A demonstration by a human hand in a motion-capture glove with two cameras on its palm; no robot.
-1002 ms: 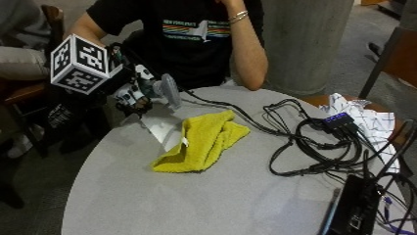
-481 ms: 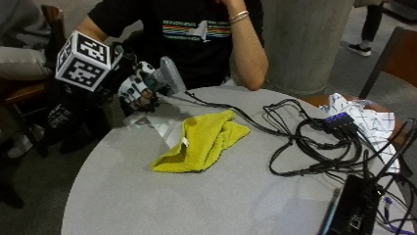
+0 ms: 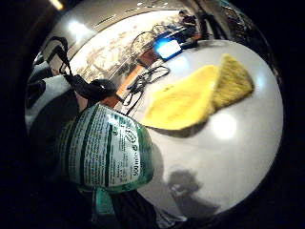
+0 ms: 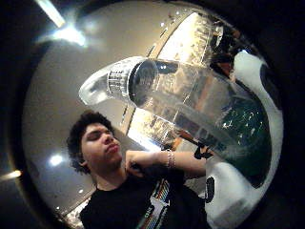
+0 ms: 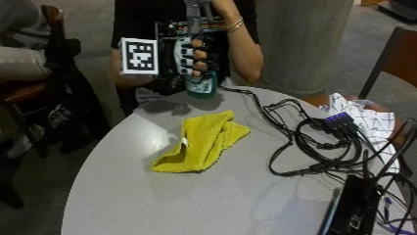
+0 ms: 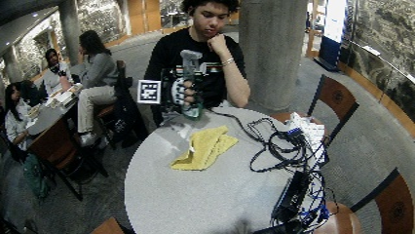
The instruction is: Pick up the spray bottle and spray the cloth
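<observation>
The gloved right hand (image 5: 192,55) has the spray bottle (image 5: 200,84) up in the air above the far edge of the tabletop (image 5: 196,196), in front of the person's chest. Its grip is wrapped round the upper part of the bottle, fingers (image 5: 197,54) curled across the front, with the green bottom of the bottle hanging below the hand. In the wide outside view the pale spray head (image 6: 190,57) stands up above the hand, roughly upright.

The bottle looks like thin clear plastic with a printed label (image 3: 107,152), so I'd judge it light, fairly stiff at the neck and a bit squashy lower down. How much liquid is inside I cannot tell. The neck just under the spray head seems the sensible place to hold, since a finger can reach the trigger from there; whether one is on it now is hidden.

The yellow cloth (image 5: 198,142) lies crumpled on the tabletop, below and in front of the bottle, well apart from it. It looks soft and limp and could slide. A tangle of black cables (image 5: 312,147) lies beside it, worth keeping dry.
</observation>
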